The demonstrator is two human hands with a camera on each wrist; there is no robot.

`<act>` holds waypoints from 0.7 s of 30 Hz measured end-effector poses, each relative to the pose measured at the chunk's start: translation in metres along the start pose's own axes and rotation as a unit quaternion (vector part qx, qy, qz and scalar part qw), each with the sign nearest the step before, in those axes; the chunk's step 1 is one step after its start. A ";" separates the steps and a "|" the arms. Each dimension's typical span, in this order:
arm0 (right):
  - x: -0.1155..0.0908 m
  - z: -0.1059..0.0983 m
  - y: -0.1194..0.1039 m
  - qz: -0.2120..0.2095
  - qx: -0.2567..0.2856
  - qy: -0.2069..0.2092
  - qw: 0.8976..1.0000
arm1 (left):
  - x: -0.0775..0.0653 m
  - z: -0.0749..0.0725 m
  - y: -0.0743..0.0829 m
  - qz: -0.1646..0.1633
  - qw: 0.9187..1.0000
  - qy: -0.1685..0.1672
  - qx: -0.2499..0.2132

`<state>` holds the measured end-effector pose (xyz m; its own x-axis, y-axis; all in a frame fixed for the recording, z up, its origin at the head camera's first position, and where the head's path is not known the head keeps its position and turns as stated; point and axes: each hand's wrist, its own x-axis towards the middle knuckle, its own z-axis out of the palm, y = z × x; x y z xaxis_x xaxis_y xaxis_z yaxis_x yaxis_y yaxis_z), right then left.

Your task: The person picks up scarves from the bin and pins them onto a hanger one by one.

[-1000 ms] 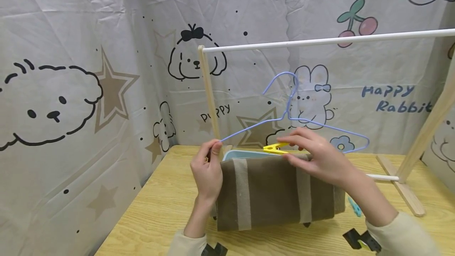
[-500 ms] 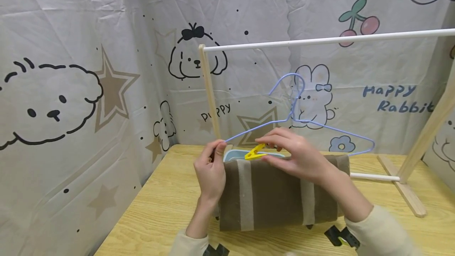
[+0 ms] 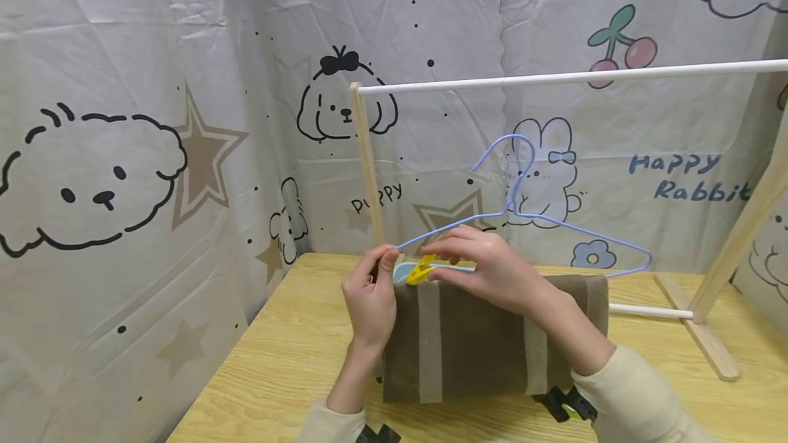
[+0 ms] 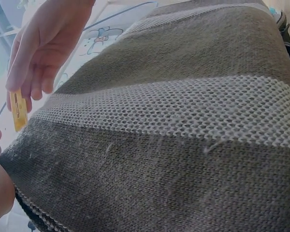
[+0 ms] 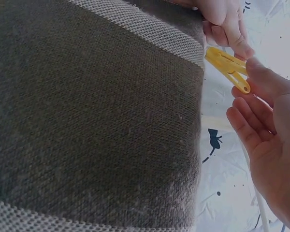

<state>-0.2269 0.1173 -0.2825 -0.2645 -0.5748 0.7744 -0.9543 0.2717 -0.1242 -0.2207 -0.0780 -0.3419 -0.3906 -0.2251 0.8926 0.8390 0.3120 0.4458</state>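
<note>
A brown knit cloth with pale stripes [image 3: 483, 340] is draped over the lower part of a blue wire hanger [image 3: 581, 232], whose hook points up. At the cloth's upper left corner, my left hand [image 3: 371, 299] pinches the hanger's left end and the fabric together. Between thumb and fingers my right hand [image 3: 495, 269] holds a yellow clothespin [image 3: 421, 270], its tip at the cloth's top edge just right of the left hand. The right wrist view shows the clothespin [image 5: 227, 67] with its tip against the fabric edge; whether it bites the cloth I cannot tell.
Behind the cloth shows the rim of a light blue container [image 3: 403, 271]. A wooden rack with a white top rail [image 3: 554, 78] stands at the back of the wooden table [image 3: 265, 354]. Patterned curtains [image 3: 123, 292] hang behind and to the left.
My right hand has moved left with the yellow clothespin, from mid-cloth to near the left corner, and the clothespin has tilted downward. The left hand, hanger and cloth have shifted slightly right.
</note>
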 end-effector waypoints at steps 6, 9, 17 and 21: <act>0.004 -0.001 -0.002 0.001 0.008 -0.016 1.000 | 0.000 0.001 0.001 -0.004 1.000 0.004 -0.001; 0.005 0.000 -0.002 -0.001 0.019 -0.026 0.999 | 0.000 0.001 0.000 -0.005 1.000 0.005 0.000; 0.008 0.004 0.000 -0.026 0.038 -0.047 0.998 | -0.001 0.002 -0.001 -0.007 1.000 0.004 -0.001; 0.011 0.006 -0.002 -0.053 0.016 -0.045 0.997 | -0.002 0.002 -0.002 -0.001 1.000 0.003 -0.008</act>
<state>-0.2289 0.1057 -0.2776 -0.1709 -0.6665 0.7256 -0.9814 0.1809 -0.0649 -0.2224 -0.0762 -0.3441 -0.3908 -0.2308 0.8911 0.8438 0.2972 0.4470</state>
